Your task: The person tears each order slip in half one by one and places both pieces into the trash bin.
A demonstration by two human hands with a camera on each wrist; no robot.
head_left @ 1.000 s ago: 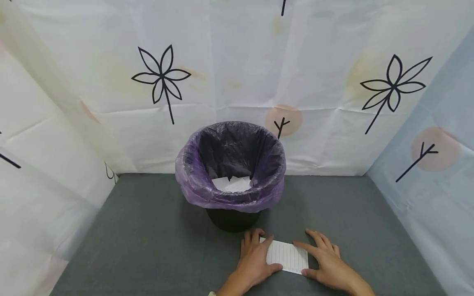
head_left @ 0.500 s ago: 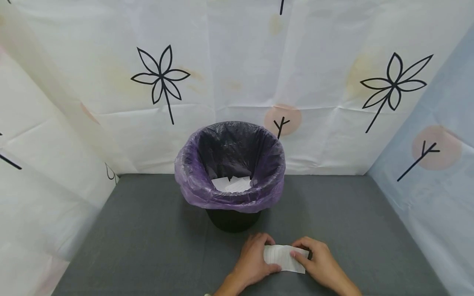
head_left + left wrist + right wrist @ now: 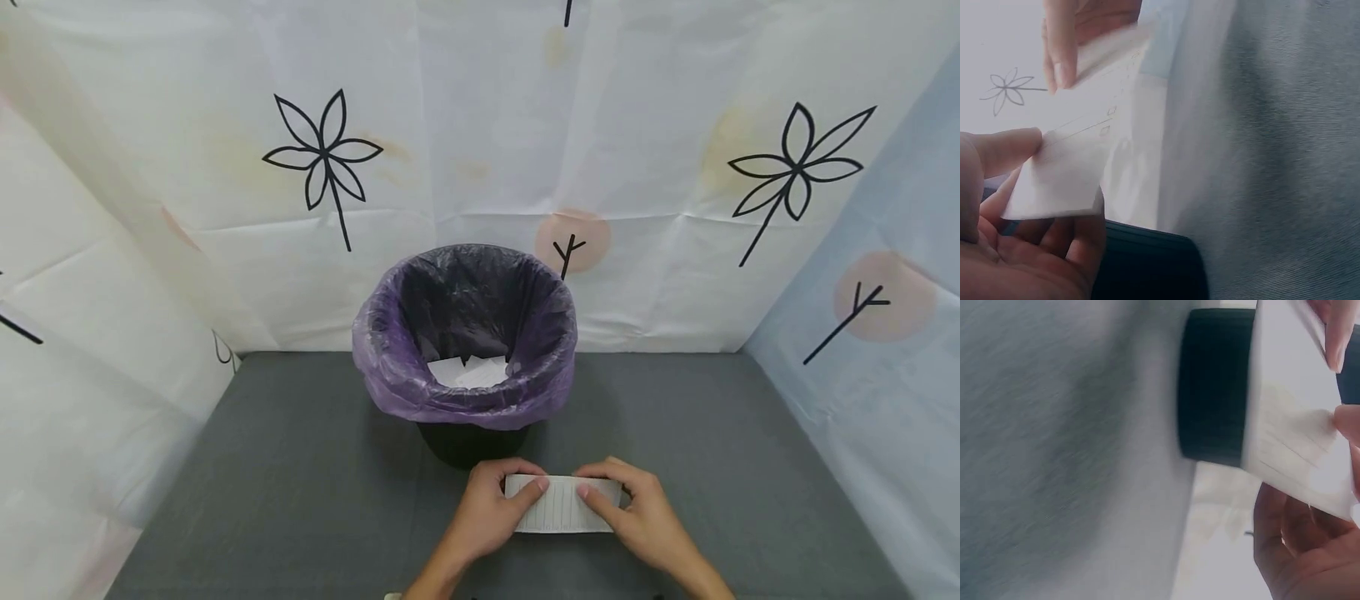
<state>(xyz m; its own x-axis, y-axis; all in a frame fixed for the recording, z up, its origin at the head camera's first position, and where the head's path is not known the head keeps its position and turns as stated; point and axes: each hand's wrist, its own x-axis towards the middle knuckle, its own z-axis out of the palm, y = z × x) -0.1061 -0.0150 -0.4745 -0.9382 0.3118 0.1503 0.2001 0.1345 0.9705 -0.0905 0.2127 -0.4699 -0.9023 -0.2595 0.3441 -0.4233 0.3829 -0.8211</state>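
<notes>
A small sheet of white lined paper [image 3: 559, 510] is held between both hands, close in front of the bin. My left hand [image 3: 480, 508] grips its left part, thumb on the lined face and fingers behind. At the other end my right hand [image 3: 647, 515] pinches it the same way, the two thumbs a short gap apart. In the left wrist view the paper [image 3: 1069, 162] shows faint lines and small printed boxes near one edge. The right wrist view has the paper [image 3: 1300, 425] raised off the table, with curled fingers [image 3: 1270, 525] behind it.
A black bin [image 3: 471, 446] with a purple bag [image 3: 375, 358] folded over its rim stands just beyond the hands. White paper pieces [image 3: 480, 373] lie inside it. A dark grey cloth [image 3: 285, 483] covers the table, and white patterned sheets [image 3: 480, 125] hang around it.
The paper lay flat with fingers at its ends; the right hand took hold first, then the left. Both hands have lifted it, moving it slightly left and nearer the bin.
</notes>
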